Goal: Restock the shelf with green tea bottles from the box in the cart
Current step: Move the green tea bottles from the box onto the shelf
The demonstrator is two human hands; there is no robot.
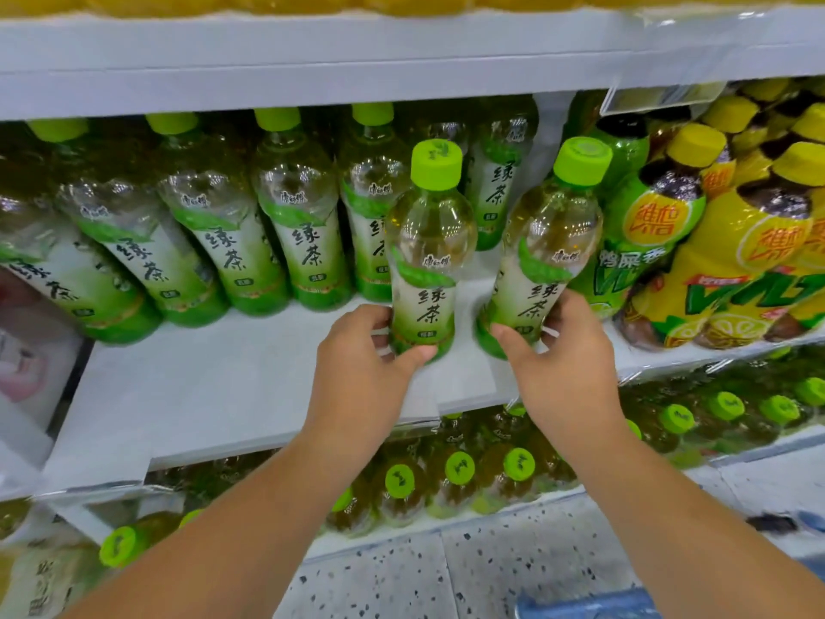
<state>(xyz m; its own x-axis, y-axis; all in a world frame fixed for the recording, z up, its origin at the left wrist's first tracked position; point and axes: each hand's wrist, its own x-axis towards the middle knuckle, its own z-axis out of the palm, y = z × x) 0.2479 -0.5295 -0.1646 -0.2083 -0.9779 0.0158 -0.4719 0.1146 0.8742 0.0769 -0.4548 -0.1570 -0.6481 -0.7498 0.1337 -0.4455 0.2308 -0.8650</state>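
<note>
Your left hand [361,346] grips the left bottle [424,261] low down. The thumb lies across the bottom of the label at the bottle's 6 o'clock, and the fingers curl round its 9 o'clock side. This bottle stands upright, green cap at 12 o'clock.

Your right hand [567,350] holds the right bottle [549,247] the same way. The thumb presses the base at its 7 o'clock and the fingers wrap the 3 o'clock side over the lower label. This bottle leans, with its cap tipped toward 1 o'clock. The two bottles are near each other but apart. Whether either base touches the board, you cannot tell from here.

Both bottles sit over the front of the white shelf [223,386], whose bare board spreads toward 8 o'clock from your hands. Behind them, from 9 to 12 o'clock, stands the row of green tea bottles [294,225], set against the back. At 3 o'clock, just beside the right bottle, are the lemon tea bottles [736,261] with yellow caps.

The upper shelf [312,60] crosses the view at 12 o'clock. Below your wrists, at 6 o'clock, the lower bottles [460,471] show their green caps. Under them is the speckled floor [491,574], and a blue rim [580,607] shows at 5 o'clock on the bottom edge.
</note>
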